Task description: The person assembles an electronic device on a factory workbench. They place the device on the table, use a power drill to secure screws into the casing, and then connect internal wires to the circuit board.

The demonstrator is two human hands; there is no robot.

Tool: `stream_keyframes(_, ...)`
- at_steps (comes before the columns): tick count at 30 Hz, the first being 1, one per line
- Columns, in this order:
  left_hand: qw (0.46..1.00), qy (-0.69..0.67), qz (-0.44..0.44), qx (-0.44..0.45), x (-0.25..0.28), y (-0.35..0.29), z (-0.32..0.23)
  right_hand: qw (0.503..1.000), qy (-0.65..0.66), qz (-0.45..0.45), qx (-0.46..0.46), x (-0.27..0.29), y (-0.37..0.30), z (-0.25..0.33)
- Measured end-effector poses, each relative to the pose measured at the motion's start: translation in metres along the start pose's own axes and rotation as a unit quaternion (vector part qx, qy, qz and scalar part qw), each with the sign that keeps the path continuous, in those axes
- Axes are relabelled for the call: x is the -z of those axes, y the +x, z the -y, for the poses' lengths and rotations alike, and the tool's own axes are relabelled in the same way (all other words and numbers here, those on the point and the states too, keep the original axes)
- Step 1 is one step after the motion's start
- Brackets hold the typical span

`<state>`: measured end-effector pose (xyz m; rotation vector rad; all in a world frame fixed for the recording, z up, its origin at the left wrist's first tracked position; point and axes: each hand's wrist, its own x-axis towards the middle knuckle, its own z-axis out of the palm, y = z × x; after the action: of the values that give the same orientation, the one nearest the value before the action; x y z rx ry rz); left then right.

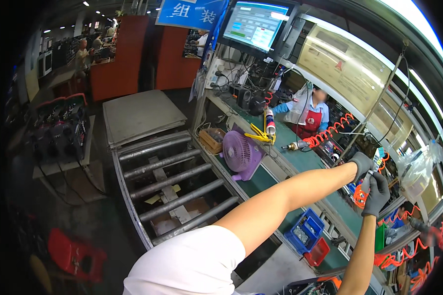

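Hands (377, 195) close, fan (237, 149) well apart, bench edge (279, 159) between

The fan (238, 151) stands right of the roller conveyor (174, 154); 2 bins (295, 244) lie nearer, left of the left hand (362, 164) and right hand (377, 197); 1 co-worker (314, 120) is behind the bench (300, 161).

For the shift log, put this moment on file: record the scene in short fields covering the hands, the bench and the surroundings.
Left hand: grey-gloved, fingers close to the other hand
Right hand: grey-gloved, raised below the left in view
Held: unclear; the gloves hide it
Near hands: orange coiled hose to the left, clear plastic bag to the right
Bench: purple fan, blue bin with small metal parts, red bin
Left of bench: roller conveyor
Above: lit monitor
Others: co-worker in red apron across the bench
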<state>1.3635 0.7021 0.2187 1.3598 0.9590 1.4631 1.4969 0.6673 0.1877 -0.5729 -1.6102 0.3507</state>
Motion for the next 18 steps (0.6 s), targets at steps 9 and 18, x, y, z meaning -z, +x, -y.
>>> stream_keyframes(9,0.825,0.395,-0.09,-0.394,-0.033,-0.062,0.081,0.985,-0.071,0.023,-0.155,0.112,-0.082,0.11)
stream_keyframes(18,0.803,0.158,0.477,-0.32,-0.113,-0.357,0.14,0.956,0.06,-0.197,-0.209,0.219,-0.298,0.304)
